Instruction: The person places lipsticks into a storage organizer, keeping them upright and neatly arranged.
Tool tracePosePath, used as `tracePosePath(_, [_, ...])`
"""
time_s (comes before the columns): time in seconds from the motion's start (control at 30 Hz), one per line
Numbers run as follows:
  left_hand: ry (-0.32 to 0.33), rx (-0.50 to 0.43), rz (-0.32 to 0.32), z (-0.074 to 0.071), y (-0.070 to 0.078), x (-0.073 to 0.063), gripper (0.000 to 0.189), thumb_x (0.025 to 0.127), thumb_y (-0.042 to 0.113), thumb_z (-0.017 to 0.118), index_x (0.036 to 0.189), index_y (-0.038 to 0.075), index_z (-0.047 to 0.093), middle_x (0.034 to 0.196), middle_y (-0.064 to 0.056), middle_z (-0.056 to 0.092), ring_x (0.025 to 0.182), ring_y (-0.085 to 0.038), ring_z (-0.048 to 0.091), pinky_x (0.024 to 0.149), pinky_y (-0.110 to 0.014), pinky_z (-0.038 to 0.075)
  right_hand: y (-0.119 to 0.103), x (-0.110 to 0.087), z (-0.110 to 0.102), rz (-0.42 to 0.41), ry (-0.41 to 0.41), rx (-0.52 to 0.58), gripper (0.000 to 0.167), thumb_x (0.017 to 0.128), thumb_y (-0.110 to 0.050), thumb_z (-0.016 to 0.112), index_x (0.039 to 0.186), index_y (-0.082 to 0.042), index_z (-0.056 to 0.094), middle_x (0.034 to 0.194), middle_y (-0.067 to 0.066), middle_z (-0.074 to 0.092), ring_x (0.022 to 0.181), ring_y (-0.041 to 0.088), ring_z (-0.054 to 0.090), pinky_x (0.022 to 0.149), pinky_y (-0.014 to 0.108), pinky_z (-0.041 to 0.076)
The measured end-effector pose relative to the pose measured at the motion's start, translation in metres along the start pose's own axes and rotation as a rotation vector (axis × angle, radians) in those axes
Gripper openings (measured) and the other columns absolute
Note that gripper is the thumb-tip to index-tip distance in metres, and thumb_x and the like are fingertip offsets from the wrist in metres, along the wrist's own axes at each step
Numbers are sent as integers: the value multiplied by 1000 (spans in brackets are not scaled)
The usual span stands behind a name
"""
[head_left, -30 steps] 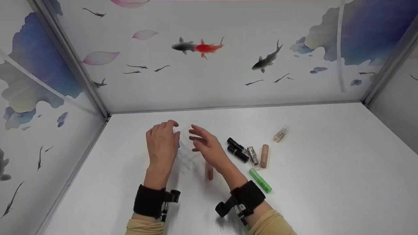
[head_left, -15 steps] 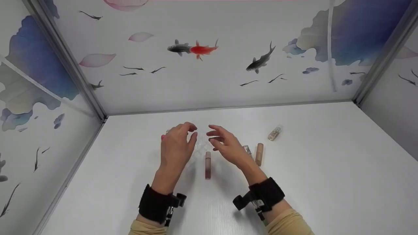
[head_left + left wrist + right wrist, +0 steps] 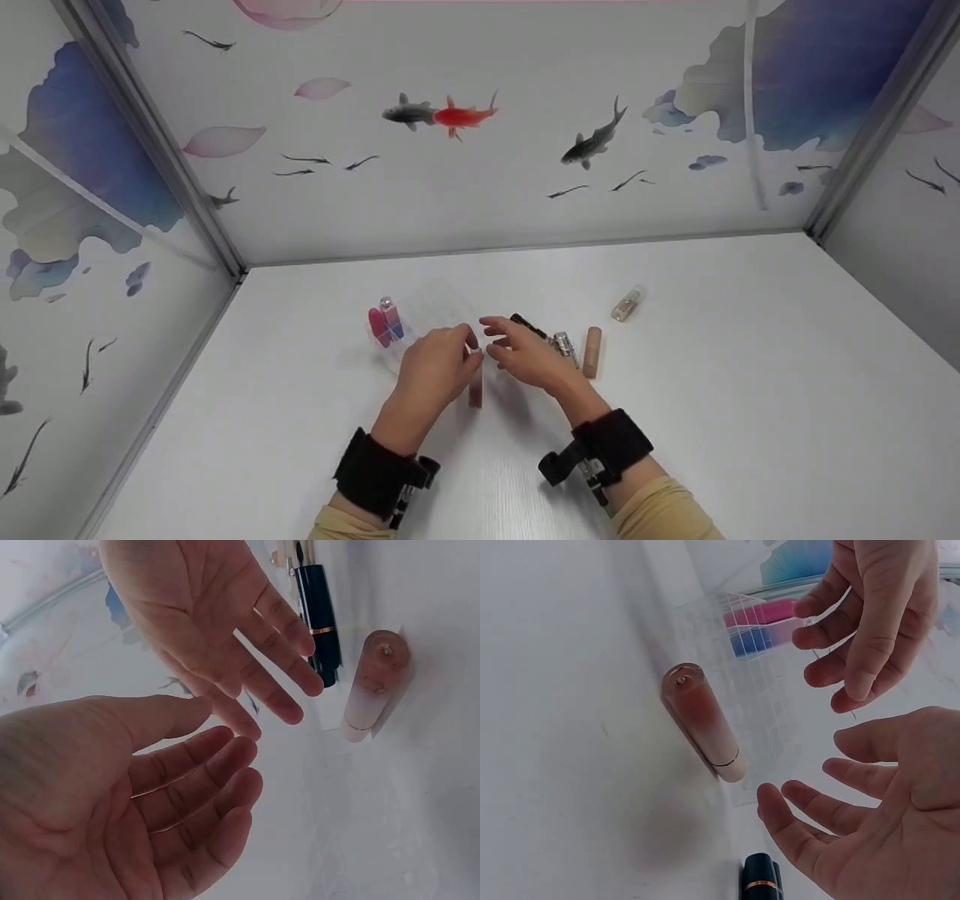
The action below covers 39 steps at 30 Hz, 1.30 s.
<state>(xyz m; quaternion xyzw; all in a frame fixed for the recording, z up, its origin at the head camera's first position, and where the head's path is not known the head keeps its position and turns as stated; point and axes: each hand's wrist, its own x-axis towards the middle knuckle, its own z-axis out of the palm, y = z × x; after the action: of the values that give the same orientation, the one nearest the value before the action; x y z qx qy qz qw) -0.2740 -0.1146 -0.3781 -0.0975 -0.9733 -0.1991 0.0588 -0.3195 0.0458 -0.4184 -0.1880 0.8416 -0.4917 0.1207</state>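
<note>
My left hand hovers near a lip gloss tube with a pinkish-brown body, its fingers loosely bent and holding nothing. To its right is my right hand, fingers spread and slightly bent, also holding nothing. In the right wrist view the lip gloss lies on the table beside a clear compartmented organizer, apart from both hands. The organizer's left end holds a pink item and a pink-and-blue bottle. My left hand covers part of the organizer in the head view.
Right of my right hand lie a black tube, a silver-and-clear tube and a beige tube. Farther back is a small clear-capped bottle. Printed panels enclose the table's back and sides.
My left hand has moved right and toward me from over the organizer's left end, uncovering the pink items. My right hand has shifted right, and its arm now hides the green tube.
</note>
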Motion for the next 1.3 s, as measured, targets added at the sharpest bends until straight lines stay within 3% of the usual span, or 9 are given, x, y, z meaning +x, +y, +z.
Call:
tracePosePath(0.1, [-59, 2, -18, 7, -1, 1, 16, 93, 21, 69, 102, 7, 68, 85, -7, 71, 73, -19, 64, 68, -35, 55, 4, 2, 3, -1, -10, -32, 46, 102, -6, 48, 148, -4, 44, 146, 24, 51, 131, 38, 55, 94, 42, 56])
tracePosePath(0.27, [-94, -12, -52, 14, -2, 2, 17, 94, 19, 68, 102, 3, 68, 86, -9, 70, 69, -19, 60, 68, -35, 53, 7, 3, 5, -13, -32, -32, 45, 103, -9, 48, 147, -2, 44, 150, 25, 46, 135, 40, 51, 97, 43, 54])
tracePosePath(0.47, [-94, -16, -60, 21, -5, 2, 16, 96, 16, 62, 94, 1, 65, 83, -13, 69, 67, -20, 57, 66, -35, 51, 8, 4, 7, -41, -69, -90, 46, 105, -14, 45, 149, -1, 41, 153, 21, 45, 130, 40, 54, 102, 49, 49])
tracePosePath(0.67, [-89, -39, -64, 30, -5, 4, 10, 91, 10, 65, 85, 1, 65, 76, -14, 67, 64, -20, 56, 64, -35, 49, 13, 3, 6, -174, -65, -234, 48, 98, 1, 44, 147, 0, 45, 151, 23, 47, 139, 43, 45, 116, 54, 36])
tracePosePath(0.77, [-88, -28, -68, 33, -5, 4, 10, 88, 9, 68, 88, 0, 66, 77, -14, 67, 65, -21, 54, 65, -37, 50, 18, 3, 7, -248, -59, -281, 51, 94, 4, 47, 145, 0, 48, 148, 23, 50, 139, 42, 45, 117, 51, 36])
tracePosePath(0.93, [-97, -21, -82, 36, -4, 4, 18, 91, 11, 67, 100, -4, 67, 86, -18, 70, 69, -22, 57, 70, -40, 54, 20, 4, 8, -235, -75, -314, 54, 91, 4, 49, 145, -1, 48, 149, 24, 48, 141, 42, 43, 117, 51, 35])
tracePosePath(1.13, [-86, -49, -36, 39, -6, 3, 24, 90, 8, 68, 109, -6, 64, 91, -21, 70, 74, -25, 61, 73, -42, 55, 14, 4, 11, -202, -88, -354, 53, 91, 7, 47, 143, 3, 49, 149, 29, 46, 142, 44, 41, 118, 55, 33])
tracePosePath(1.3, [-93, -63, 35, 41, -9, 2, 22, 87, 4, 70, 107, -5, 62, 90, -18, 69, 77, -24, 62, 74, -41, 55, 13, 3, 13, -243, -63, -379, 39, 94, 6, 49, 132, 4, 58, 137, 26, 58, 132, 41, 53, 111, 52, 41])
